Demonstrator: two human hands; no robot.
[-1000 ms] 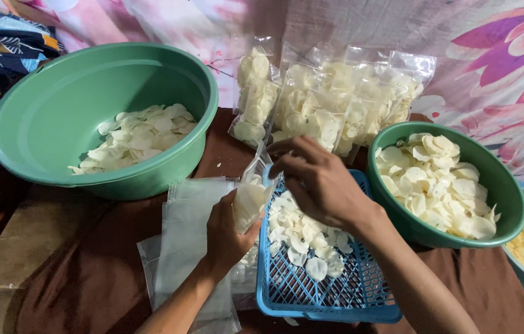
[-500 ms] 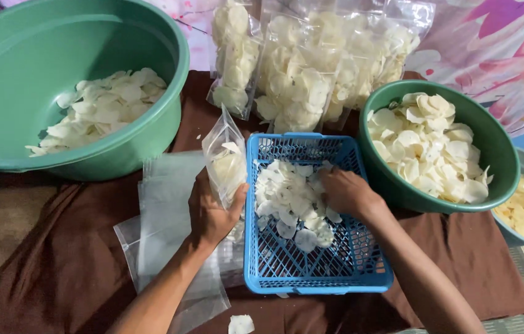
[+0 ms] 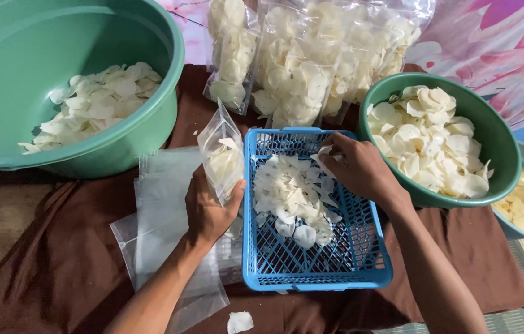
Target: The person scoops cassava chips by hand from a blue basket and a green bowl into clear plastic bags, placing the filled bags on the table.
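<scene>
Blue basket [image 3: 311, 272] holds the chips [image 3: 293, 198] between your hands. Your right hand [image 3: 361, 170] has dropped from the bag's mouth into the basket, its fingers closing on chips at the far edge. Your left hand [image 3: 209, 213] still clamps the clear bag [image 3: 221, 154] upright just left of the basket, partly filled, so another handful looks due.

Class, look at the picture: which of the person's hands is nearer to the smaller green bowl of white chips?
The right hand, in the blue basket beside the smaller green bowl. The left hand is beyond the basket, holding a clear bag.
</scene>
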